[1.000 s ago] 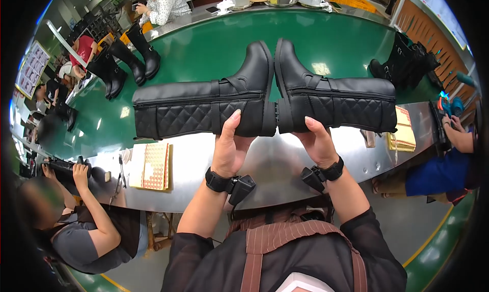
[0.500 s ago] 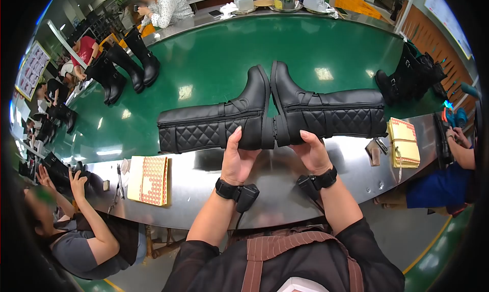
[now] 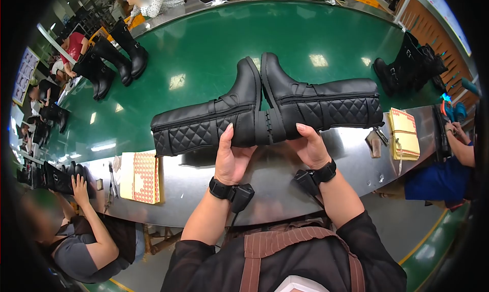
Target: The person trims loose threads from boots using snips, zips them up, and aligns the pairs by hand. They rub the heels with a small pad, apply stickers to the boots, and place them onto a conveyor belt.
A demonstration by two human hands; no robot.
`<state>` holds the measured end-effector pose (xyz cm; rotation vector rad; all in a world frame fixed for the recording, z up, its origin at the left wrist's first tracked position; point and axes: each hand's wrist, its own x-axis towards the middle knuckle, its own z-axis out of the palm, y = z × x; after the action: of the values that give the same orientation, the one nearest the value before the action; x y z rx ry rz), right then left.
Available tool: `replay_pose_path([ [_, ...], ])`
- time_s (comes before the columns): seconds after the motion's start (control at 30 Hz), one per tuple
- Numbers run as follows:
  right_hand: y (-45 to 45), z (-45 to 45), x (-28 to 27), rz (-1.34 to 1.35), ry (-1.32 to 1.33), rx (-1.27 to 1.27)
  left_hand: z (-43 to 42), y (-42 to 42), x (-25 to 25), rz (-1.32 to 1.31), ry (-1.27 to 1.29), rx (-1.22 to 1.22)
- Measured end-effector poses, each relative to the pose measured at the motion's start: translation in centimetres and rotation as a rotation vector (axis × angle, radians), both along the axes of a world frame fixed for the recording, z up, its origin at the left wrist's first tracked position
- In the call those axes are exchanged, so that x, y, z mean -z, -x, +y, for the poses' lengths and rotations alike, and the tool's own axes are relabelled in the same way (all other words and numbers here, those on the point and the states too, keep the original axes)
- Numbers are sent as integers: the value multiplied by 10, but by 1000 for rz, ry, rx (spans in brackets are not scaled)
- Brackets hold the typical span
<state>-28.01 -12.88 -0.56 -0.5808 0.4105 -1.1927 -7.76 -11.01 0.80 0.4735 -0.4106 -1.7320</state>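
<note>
Two tall black boots with quilted shafts and side zips lie sideways above the table's metal edge, sole against sole. My left hand (image 3: 233, 157) grips the left boot (image 3: 204, 124) from below near its heel, thumb on the near side. In the same way my right hand (image 3: 309, 148) holds the right boot (image 3: 326, 106) by its heel end. The toes point away from me, slightly apart, and the heels meet in the middle. Both zips are closed. My fingers under the boots are hidden.
A green conveyor belt (image 3: 214, 42) runs beyond the metal edge. More black boots stand at left (image 3: 130, 50) and right (image 3: 402, 65). Sticker sheets (image 3: 145, 177) and a tied card stack (image 3: 405, 134) lie beside me. Co-workers sit on both sides.
Both boots have shifted slightly left and up in view, with the left shaft tilting lower at its open end. The co-worker at left has brought a hand down onto a boot.
</note>
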Motion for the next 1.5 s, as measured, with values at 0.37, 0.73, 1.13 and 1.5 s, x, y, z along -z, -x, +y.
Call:
replay_pose_path([
  [0.37,3,2,2,566,227,192,4,0,-2,-464,189,-69],
  [0.73,16,-19,31,104,41,38,-3,-2,20,-158,-73,108],
  [1.13,17,-2,6,120,108,-7,-21,-15,52,-48,91,241],
  [1.5,27,-15,3,83,-170,-199,-18,-21,81,-107,360,179],
])
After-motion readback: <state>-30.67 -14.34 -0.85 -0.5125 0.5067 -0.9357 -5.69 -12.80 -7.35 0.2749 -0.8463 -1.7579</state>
